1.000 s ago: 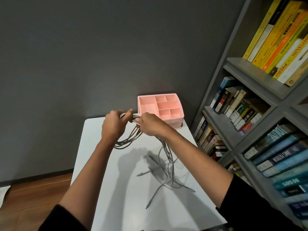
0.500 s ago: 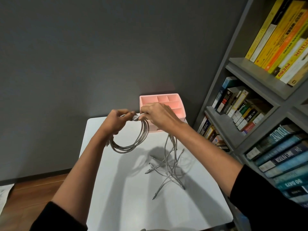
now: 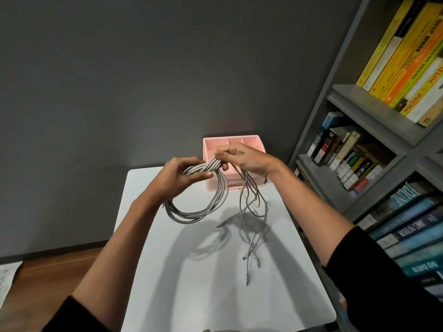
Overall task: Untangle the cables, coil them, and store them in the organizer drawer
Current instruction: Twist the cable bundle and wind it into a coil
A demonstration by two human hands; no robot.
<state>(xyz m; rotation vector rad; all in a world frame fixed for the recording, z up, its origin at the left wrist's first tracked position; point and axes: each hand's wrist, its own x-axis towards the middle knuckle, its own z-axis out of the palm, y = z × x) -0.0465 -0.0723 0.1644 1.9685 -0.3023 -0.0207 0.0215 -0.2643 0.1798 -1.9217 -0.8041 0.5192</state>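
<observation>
Where the white tabletop [image 3: 191, 295] fills the lower middle of the frame, loose grey cable ends [image 3: 250, 245] are seen trailing onto it right of centre. Above them, a coil [image 3: 191, 218] of grey cable is gripped at its top by the left hand [image 3: 177, 176], while the adjoining strands are pinched by the right hand [image 3: 247, 159]. Behind both hands, a pink organizer [image 3: 239, 140] is set at the far tabletop edge, with a bookshelf [image 3: 371, 111] at the right.

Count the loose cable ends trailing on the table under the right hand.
4 cable ends visible: one nearest the coil, one mid-table, one just right of it, one nearest the camera. Others may hide in the tangle or the right hand's grip.
</observation>
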